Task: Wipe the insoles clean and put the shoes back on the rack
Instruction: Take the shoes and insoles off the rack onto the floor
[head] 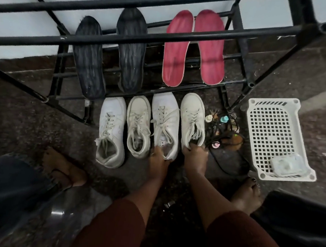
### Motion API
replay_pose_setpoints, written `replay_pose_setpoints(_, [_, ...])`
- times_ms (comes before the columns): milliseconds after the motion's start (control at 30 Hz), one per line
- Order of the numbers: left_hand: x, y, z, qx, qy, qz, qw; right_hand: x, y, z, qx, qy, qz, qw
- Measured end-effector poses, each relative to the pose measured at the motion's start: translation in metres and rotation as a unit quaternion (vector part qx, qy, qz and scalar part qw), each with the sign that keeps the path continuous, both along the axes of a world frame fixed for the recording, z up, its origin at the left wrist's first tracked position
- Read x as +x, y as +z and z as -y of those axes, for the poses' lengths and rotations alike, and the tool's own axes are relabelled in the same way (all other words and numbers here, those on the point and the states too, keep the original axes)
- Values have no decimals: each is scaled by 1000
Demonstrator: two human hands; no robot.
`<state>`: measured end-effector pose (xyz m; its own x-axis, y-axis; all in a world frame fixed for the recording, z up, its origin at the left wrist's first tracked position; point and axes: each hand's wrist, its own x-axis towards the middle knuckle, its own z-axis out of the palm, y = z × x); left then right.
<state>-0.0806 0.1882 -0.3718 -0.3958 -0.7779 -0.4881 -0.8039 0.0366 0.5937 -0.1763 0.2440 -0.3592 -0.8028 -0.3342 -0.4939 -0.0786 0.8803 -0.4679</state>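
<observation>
Just past both hands sits the rack (pixel 48 38), so w/ L hand (pixel 158 155) gripping the heel of one white shoe (pixel 165 121) & R hand (pixel 194 155) gripping the heel of the next shoe (pixel 192 119), hold tight & lift both onto it, not bumping the insoles (pixel 175 56).

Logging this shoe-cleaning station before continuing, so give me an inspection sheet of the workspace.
Surface: dark speckled floor.
Job's things: two black insoles and two red insoles lean on the black rack; four white sneakers stand on the floor.
Clutter: small bottles; white basket holding a clear container.
Hands: left hand grips the heel of the third sneaker from left; right hand, the heel of the fourth sneaker.
Cables: black cord tangled beside the bottles.
Surroundings: pale wall behind the rack.
</observation>
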Motion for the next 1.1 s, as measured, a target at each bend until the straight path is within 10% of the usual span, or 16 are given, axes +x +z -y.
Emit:
replay_pose_setpoints(267, [-4,11,-2,-24,-50,83,995,-5,21,-8,-34,-4,39,999])
replay_pose_setpoints(467, [-50,43,-44,-165,-155,2,974,-31,47,-44,-9,-118,-14,993])
replay_pose_setpoints(767, [-131,52,-127,-146,-323,-16,935,-88,50,-122,3,-180,-75,981])
replay_pose_setpoints(1100, [-98,94,-20,-215,-52,-167,961,-60,88,-19,-175,-11,-205,963])
